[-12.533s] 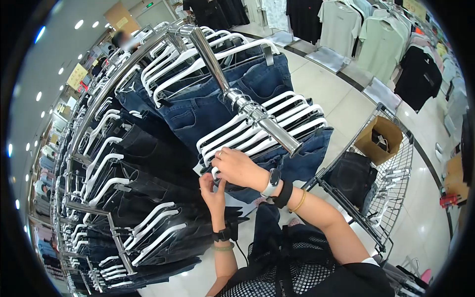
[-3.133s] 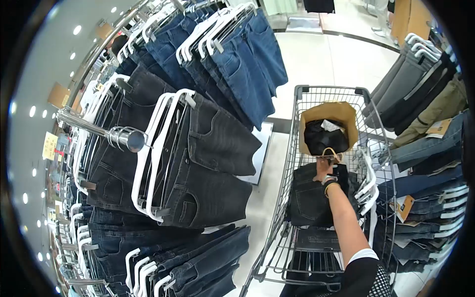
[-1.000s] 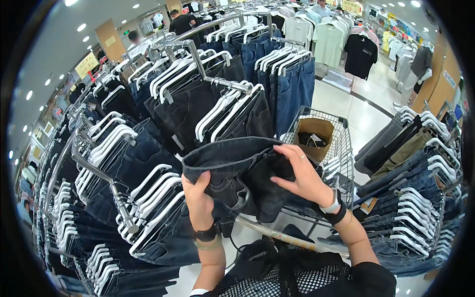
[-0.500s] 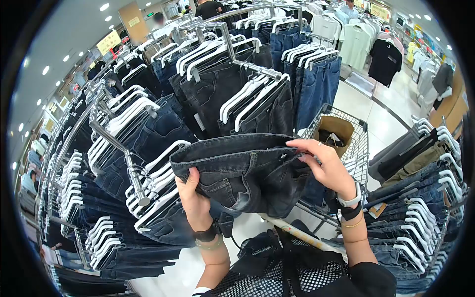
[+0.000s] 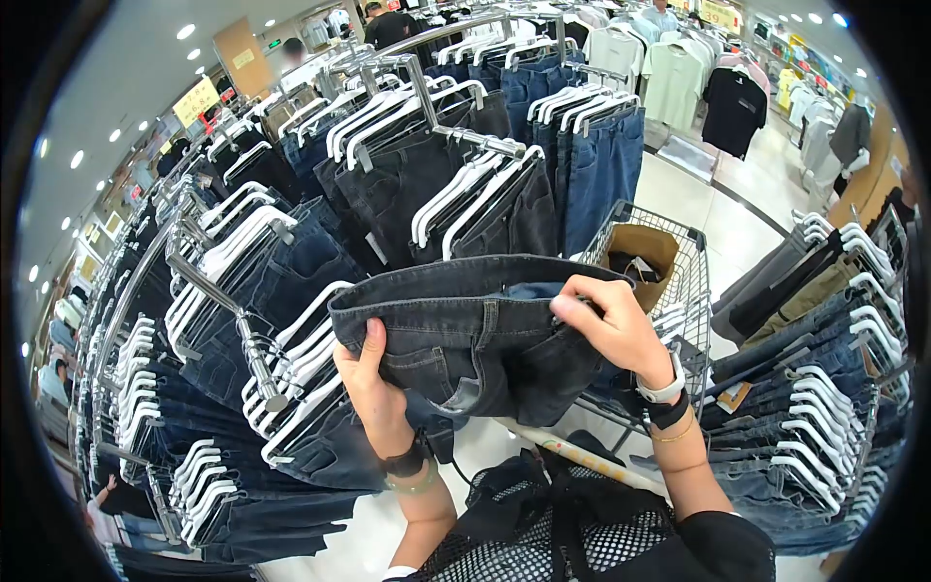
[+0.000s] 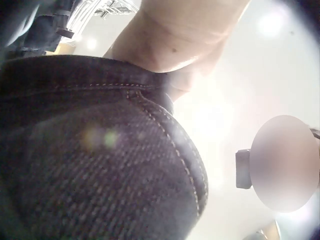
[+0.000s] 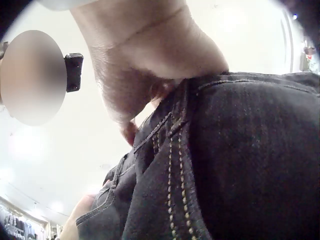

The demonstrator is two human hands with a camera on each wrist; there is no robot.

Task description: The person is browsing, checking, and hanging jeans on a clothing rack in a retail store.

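A pair of black jeans [image 5: 427,335] is stretched out in front of the body, its waistband toward the top and the inside of the waist showing. At the left end, my left hand [image 5: 370,388] grips the waistband with the thumb on the outer side. My right hand [image 5: 613,330] pinches the other end of the waistband, fingers bent over the edge. A front pocket and the fly area show between the hands. In the left wrist view, dark denim [image 6: 100,160] fills the lower part. Stitched seams of the jeans [image 7: 165,165] show below the hand in the right wrist view.
A wire shopping cart [image 5: 700,291] with a brown paper bag [image 5: 655,247] stands right behind the jeans. Racks of jeans on white hangers [image 5: 218,252] crowd the left and centre; another rack [image 5: 815,427] is at the right. A person in black [image 5: 388,27] is far back.
Earlier both hands were at a hanger, then a hand reached into the cart. Since then the jeans came up between both hands; the right hand's loose fingers have closed on the waistband, now stretched wider.
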